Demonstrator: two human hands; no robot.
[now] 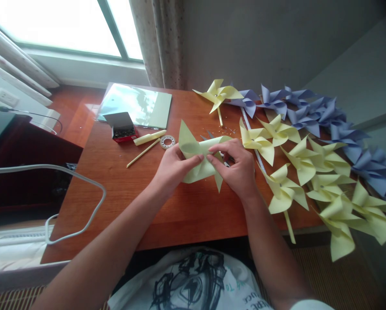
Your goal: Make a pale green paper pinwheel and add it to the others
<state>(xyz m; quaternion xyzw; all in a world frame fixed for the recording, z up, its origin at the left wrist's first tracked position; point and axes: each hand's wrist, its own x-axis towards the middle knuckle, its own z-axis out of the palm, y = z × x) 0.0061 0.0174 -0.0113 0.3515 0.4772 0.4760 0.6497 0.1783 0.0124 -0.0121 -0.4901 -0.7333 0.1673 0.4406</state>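
Observation:
A pale yellow-green paper pinwheel [199, 172] is held over the middle of the table, its blades curled toward the centre. My left hand [176, 165] grips its left side, with the thumb pressed near the centre. My right hand [236, 165] pinches at the centre from the right, thumb and forefinger close together; any small part between them is too hidden to make out. Scissors [210, 134] lie partly covered behind the pinwheel and the right hand.
A tape roll [167, 142], a rolled paper stick [143, 153] and a red box of small dark pieces [123, 131] lie left. Behind is a stack of sheets under a glossy cover [138, 103]. Yellow pinwheels [281, 189] and purple pinwheels [304, 118] crowd the right. A white cable [102, 189] loops at left.

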